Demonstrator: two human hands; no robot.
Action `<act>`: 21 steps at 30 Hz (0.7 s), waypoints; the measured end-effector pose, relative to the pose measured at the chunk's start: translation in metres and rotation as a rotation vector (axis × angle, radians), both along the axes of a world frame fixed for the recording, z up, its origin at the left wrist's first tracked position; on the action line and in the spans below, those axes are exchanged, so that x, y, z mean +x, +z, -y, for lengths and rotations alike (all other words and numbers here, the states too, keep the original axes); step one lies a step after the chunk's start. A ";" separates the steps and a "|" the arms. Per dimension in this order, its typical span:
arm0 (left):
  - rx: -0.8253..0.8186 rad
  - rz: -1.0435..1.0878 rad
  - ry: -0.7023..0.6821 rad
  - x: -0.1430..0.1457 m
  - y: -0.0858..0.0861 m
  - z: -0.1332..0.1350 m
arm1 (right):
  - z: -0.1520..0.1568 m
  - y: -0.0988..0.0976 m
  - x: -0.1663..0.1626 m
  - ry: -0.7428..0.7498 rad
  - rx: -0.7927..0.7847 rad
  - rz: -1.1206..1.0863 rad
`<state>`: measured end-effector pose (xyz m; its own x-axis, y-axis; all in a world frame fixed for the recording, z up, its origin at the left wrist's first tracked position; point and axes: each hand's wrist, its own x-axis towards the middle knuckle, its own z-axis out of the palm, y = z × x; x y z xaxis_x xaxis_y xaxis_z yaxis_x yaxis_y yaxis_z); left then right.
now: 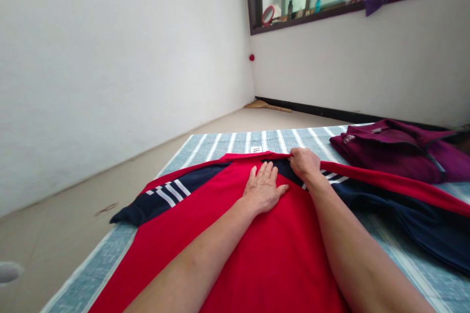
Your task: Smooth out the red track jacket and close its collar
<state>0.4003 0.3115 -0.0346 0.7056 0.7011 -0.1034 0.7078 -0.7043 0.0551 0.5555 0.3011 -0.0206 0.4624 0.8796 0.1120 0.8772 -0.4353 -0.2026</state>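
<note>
A red and navy jacket [286, 259] with white stripes on its shoulders lies spread over a blue and white striped cloth [235, 142]. My left hand [262, 187] rests flat on the red back panel just below the collar, fingers stretched out. At the right shoulder, my right hand [305, 162] is closed around the jacket's upper edge. The jacket's left sleeve looks folded in, with a short navy part showing at the cloth's edge. Its right sleeve reaches out of the picture on the right.
A folded purple garment [389, 151] lies on the cloth at the right. Beyond the cloth, a broom-like object [270, 105] lies on the floor by the wall corner. A windowsill [304, 20] holds a red-rimmed mirror [268, 15], small bottles and a purple cloth [380, 1].
</note>
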 end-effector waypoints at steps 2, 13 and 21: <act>-0.008 -0.013 0.014 0.002 0.004 0.003 | 0.000 0.000 0.000 -0.002 -0.009 -0.008; -0.044 0.033 0.035 0.013 -0.005 0.021 | -0.002 -0.003 0.003 -0.019 -0.054 -0.008; -0.027 0.024 0.041 0.013 -0.005 0.019 | -0.002 0.013 0.014 0.045 -0.135 0.048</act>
<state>0.4137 0.2923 -0.0398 0.6791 0.7263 -0.1062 0.7340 -0.6730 0.0911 0.5694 0.3028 -0.0076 0.4187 0.9080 0.0126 0.9039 -0.4154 -0.1025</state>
